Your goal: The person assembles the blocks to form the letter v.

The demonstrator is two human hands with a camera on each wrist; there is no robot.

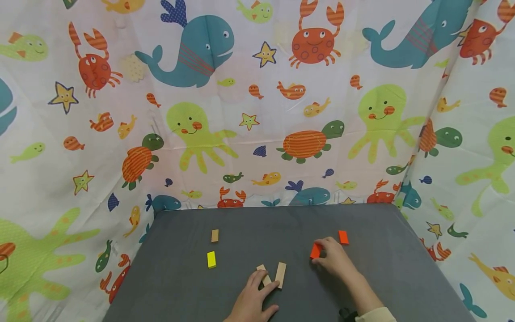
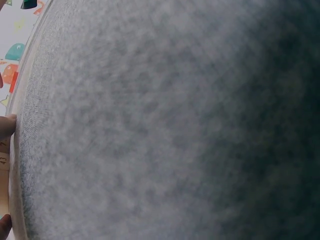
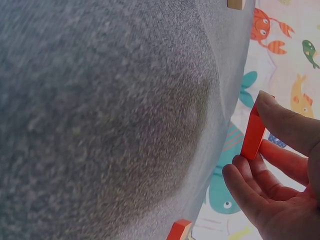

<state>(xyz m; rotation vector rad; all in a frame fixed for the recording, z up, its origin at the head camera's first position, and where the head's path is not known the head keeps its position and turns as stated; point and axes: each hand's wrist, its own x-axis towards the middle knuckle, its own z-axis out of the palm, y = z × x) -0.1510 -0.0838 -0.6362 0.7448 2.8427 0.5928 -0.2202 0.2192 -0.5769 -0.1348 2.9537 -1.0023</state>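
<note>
The right hand pinches a bright red rectangular block above or on the grey counter; the head view cannot settle which. The right wrist view reveals the grip: thumb on one end, fingers at the other. The left hand lies with fingers spread, touching a pale wooden block and the lower end of a second pale wooden plank; only the left wrist view shows dark marks on wood. Another red block sits just beyond the right hand. Farther left lie a yellow block and a tan block.
</note>
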